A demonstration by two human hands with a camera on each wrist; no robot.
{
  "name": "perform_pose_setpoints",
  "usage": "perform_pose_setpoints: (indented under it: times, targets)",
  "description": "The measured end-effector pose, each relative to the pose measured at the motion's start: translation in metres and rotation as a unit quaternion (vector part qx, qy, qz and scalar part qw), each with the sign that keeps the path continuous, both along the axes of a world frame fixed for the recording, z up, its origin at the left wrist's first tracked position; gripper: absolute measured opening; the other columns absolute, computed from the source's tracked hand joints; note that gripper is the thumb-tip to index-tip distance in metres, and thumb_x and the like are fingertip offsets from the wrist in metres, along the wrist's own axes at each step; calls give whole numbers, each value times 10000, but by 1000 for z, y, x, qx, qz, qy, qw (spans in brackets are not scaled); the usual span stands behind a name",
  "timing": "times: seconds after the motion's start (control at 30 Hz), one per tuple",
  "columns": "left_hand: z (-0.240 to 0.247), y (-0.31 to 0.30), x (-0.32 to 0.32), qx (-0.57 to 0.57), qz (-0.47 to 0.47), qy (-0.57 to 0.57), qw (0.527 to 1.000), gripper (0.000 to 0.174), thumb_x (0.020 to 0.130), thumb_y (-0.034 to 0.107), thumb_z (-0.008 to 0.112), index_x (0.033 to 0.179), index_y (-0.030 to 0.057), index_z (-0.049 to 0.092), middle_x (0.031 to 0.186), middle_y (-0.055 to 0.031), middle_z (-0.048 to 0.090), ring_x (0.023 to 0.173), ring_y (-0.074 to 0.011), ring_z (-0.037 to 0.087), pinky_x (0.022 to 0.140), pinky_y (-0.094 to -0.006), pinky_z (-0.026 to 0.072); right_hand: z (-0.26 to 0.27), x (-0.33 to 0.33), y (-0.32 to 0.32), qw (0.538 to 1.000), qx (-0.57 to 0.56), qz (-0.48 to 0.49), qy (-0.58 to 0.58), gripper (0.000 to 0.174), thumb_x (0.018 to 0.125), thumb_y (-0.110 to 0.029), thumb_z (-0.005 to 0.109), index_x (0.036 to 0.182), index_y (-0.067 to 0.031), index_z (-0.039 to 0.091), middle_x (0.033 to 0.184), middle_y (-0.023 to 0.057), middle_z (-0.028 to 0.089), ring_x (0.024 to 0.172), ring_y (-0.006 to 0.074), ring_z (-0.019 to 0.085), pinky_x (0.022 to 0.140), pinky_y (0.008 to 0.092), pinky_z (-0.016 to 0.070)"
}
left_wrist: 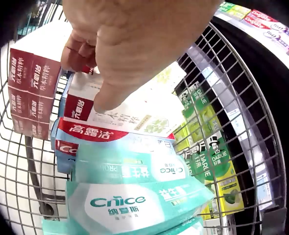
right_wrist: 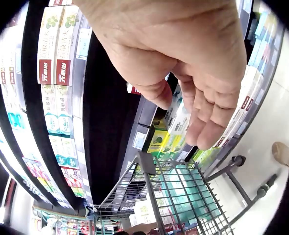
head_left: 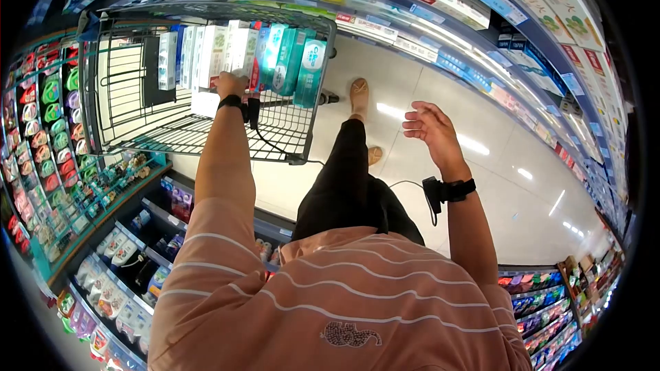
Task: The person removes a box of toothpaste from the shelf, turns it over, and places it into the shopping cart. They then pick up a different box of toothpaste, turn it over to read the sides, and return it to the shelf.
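In the head view my left hand [head_left: 232, 86] reaches into a wire shopping cart [head_left: 297, 160]. The left wrist view shows it pinching a white toothpaste box [left_wrist: 78, 108] with a dark red end, thumb on the near face and fingers curled at the far side. Against that box lies a blue-and-red box [left_wrist: 93, 128], then teal Cnice packs [left_wrist: 134, 203]. A stack of white boxes with maroon ends [left_wrist: 32, 93] stands to the left. My right hand [head_left: 436, 134] hangs in the air right of the cart, fingers loosely bent, holding nothing.
Shelves of toothpaste boxes [head_left: 447, 0] curve along the far side and right. Green-and-yellow Darlie boxes [left_wrist: 203, 147] show beyond the cart's wires. At left is a rack of hanging packs [head_left: 51, 89]. The tiled floor [head_left: 412, 165] lies between cart and right-hand shelves.
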State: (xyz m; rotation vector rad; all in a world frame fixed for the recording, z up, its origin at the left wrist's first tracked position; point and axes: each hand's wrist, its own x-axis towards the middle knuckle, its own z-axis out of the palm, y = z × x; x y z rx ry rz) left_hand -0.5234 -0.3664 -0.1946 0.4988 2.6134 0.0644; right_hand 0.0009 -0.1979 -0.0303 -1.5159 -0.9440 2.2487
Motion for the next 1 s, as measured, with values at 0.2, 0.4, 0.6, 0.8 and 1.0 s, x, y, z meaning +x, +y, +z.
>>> perform_pose_setpoints:
  times: [0.2, 0.4, 0.6, 0.8, 1.0]
  targets:
    - [15, 6, 19, -41, -40, 78, 995, 710, 691, 366, 819, 1165, -93, 558, 1196, -264, 624, 1121, -410, 624, 991, -473, 499, -1, -6, -6, 1000, -1, 13, -5, 338, 1028, -231, 516, 1253, 18, 557, 1070, 154, 657, 928, 229, 679, 831, 343, 571]
    - [62, 25, 34, 20, -28, -82, 996, 533, 736, 325, 747, 1086, -57, 620, 1016, -239, 700, 918, -343, 716, 707, -438, 599, 8, -9, -11, 1000, 9, 10, 4, 334, 1020, -224, 520, 1247, 18, 560, 1077, 163, 660, 916, 232, 683, 821, 342, 573]
    - [125, 27, 64, 237, 163, -280, 916, 432, 826, 335, 669, 953, -75, 629, 837, -127, 661, 707, -238, 667, 546, -348, 585, 43, -6, -21, 999, 33, -5, 20, 333, 1011, -218, 521, 1245, 16, 562, 1067, 165, 658, 913, 235, 683, 817, 348, 574]
    - [206, 4, 106, 364, 66, -254, 894, 378, 906, 287, 633, 1033, -69, 620, 905, -134, 637, 779, -206, 639, 579, -315, 591, 69, 16, -43, 996, 58, -32, 58, 333, 1004, -214, 544, 1251, 10, 559, 1065, 157, 660, 911, 234, 681, 811, 360, 577]
    - [304, -11, 161, 426, -6, -296, 855, 368, 946, 307, 593, 1126, -11, 641, 901, -64, 659, 764, -123, 626, 598, -242, 528, 108, 31, -57, 988, 103, -62, 100, 325, 1020, -231, 551, 1249, 0, 559, 1082, 141, 658, 917, 214, 671, 802, 355, 575]
